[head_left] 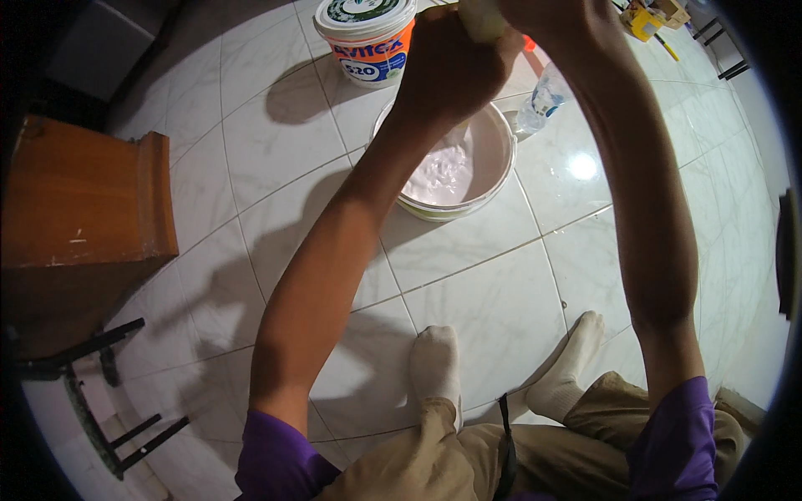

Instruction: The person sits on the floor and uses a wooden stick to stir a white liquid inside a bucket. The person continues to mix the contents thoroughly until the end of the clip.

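My left hand [464,67] is closed and raised above the far side of an open bucket [499,188] of pale pinkish-white paint [443,171]. A pale, yellowish-white thing [482,21] shows at its fingers, cut off by the upper edge, so its kind is unclear. Right beside it is my right hand [547,17], touching or very near the pale thing; its fingers are out of sight. The paint's surface is rippled, and my left forearm covers part of the bucket. A clear plastic bottle [547,98] lies just right of the bucket.
A lidded white and orange paint bucket [368,46] stands at the far left of the open one. An orange-brown wooden cabinet [92,200] and black metal legs [109,426] are at the left. Yellow items [642,23] lie far right on the tiled floor [468,292]. My socked feet [436,363] are nearby.
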Tool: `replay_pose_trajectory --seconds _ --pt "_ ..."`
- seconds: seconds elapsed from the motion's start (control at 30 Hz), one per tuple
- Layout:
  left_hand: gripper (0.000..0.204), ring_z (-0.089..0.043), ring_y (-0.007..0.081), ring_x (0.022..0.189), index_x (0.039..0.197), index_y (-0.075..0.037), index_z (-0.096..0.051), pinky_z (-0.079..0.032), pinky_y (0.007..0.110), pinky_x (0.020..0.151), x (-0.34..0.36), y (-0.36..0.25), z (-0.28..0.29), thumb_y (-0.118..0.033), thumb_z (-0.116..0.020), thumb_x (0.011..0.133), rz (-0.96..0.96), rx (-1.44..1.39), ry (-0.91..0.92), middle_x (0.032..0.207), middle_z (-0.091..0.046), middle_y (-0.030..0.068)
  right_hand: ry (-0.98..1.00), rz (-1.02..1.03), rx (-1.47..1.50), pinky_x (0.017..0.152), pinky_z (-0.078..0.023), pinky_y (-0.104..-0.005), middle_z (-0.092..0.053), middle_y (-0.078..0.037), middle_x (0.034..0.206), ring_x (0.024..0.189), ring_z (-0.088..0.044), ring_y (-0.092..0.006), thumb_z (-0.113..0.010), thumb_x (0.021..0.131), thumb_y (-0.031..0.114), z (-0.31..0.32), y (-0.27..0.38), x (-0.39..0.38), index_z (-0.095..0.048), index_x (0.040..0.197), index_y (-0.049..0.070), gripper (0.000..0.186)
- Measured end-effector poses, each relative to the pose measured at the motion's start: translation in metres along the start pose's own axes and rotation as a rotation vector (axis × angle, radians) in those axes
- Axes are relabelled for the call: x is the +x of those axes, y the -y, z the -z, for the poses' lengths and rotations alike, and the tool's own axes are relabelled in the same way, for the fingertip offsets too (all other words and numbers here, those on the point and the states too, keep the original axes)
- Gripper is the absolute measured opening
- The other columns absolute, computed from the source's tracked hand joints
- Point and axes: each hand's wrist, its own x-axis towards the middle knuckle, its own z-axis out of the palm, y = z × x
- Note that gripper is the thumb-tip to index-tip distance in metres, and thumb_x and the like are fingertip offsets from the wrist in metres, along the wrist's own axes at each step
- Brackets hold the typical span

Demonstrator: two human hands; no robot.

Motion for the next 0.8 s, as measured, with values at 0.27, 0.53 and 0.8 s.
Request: replay_pose_trajectory --seconds 0.27,0.53,0.8 --pt "0.020 -0.057 0.0164 0.049 0.067 0.002 -0.059 -0.042 0.032 0.048 -0.006 0.009 0.005 -0.012 -0.059 0.080 0.149 0.115 -0.064 0.054 -0.057 0.0088 0.071 -0.042 0.306 0.043 -0.026 -0.0268 -0.035 0.005 0.055 0.045 -0.030 -0.0071 -0.055 0.089 0.023 0.012 -0.030 0.013 -0.040 0.064 0.015 0.031" --pt "0.027 -0.062 0.0180 0.051 0.073 0.003 -0.064 -0.045 0.034 0.048 -0.019 -0.001 -0.017 -0.021 -0.064 0.085 -0.042 0.048 -0.035 0.057 -0.062 0.0106 0.124 -0.090 0.218 0.043 -0.026 -0.0267 -0.032 0.004 0.057 0.045 -0.027 -0.0079 -0.052 0.091 0.024 0.029 -0.011 0.000 -0.037 0.069 0.015 0.028" --pt "0.022 -0.068 0.0350 0.081 0.089 0.006 -0.062 -0.052 0.043 0.070 0.005 0.031 -0.009 -0.014 -0.066 0.085 -0.054 0.131 -0.144 0.081 -0.067 0.0232 0.140 0.068 0.027 0.043 -0.031 -0.0244 -0.040 0.005 0.059 0.047 -0.037 -0.0057 -0.053 0.094 0.025 0.003 -0.025 0.013 -0.051 0.075 0.010 0.024"
